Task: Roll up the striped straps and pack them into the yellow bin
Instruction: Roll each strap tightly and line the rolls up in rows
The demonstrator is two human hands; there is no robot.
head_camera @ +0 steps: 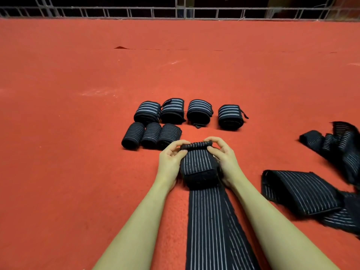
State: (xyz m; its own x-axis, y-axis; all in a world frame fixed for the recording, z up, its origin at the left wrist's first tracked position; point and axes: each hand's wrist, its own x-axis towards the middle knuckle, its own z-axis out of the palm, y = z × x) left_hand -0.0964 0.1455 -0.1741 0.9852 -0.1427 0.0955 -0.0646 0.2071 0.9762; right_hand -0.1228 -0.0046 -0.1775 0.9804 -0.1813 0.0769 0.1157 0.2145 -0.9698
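Now I'm starting a roll: both hands, left and right, pinch the far end of the long black white-striped elastic strap lying on the red carpet floor. Next, roll it tightly toward me; no yellow bin is visible.

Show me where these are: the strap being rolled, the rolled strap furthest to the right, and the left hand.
strap being rolled (196,146), head view, on the small rolled end.
rolled strap furthest right (229,114), head view, on its striped top.
left hand (171,160), head view, on its back.

We see a red carpet carrying seven rolled straps in two rows, one long strap stretched toward us, and loose straps heaped at right.
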